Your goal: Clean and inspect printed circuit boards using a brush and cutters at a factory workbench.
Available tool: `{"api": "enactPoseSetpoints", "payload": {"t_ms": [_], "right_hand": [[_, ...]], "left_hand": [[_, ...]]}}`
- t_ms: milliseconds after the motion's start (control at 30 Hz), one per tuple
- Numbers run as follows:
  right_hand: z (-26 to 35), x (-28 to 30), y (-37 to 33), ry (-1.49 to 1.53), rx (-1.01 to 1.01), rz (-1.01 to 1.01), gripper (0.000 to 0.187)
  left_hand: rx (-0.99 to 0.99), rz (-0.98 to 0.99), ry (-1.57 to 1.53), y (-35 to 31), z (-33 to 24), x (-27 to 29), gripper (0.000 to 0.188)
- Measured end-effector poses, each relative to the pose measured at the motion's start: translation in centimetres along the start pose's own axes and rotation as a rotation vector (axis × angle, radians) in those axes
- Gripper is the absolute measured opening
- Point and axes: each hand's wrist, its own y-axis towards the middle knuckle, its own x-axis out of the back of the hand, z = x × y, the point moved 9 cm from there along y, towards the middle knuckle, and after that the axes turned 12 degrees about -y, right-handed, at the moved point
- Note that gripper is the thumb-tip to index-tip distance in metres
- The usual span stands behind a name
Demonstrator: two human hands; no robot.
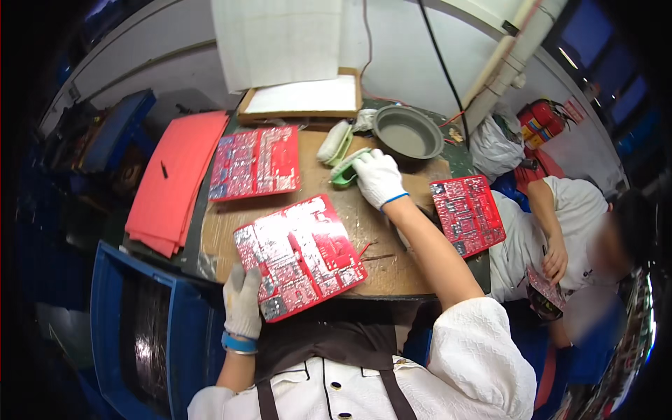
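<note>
My left hand (243, 302), in a white knit glove, grips the left edge of a red circuit board (301, 255). The board lies tilted at the near side of the cardboard-covered table, its soldered face up and shining. My right hand (380, 179), also gloved, is closed around a green scrub brush (343, 173) beyond the board. Just past it lies a second brush (334, 143), pale with a green handle. Another red circuit board (255, 163) rests at the far left of the cardboard, and a third board (467, 215) at the right edge.
A round grey pan (408, 133) stands at the back right, beside a shallow box with a white inside (301, 98). Pink foam sheets (171, 189) are stacked at left, above a blue crate (133, 329). A co-worker (560, 231) sits at right, holding a small board (546, 290).
</note>
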Motion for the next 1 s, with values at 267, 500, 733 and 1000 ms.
{"api": "enactPoseSetpoints", "payload": {"t_ms": [267,500,733,1000], "right_hand": [[-10.3,3.9,3.8,0.447,-0.543,0.386,0.055],[-20.2,-12.2,3.4,0.259,-0.483,0.344,0.048],[-21.7,-12.4,2.6,0.255,-0.453,0.255,0.046],[1.7,10.3,-1.9,0.782,-0.233,-0.006,0.036]], "left_hand": [[0.151,-0.088,-0.408,-1.6,2.1,-0.3,0.029],[0.104,-0.088,-0.220,-0.3,0.1,-1.9,0.021],[0.088,-0.066,-0.222,0.1,1.7,-1.3,0.027],[-0.056,0.015,-0.181,-1.6,1.0,-1.4,0.038]]}}
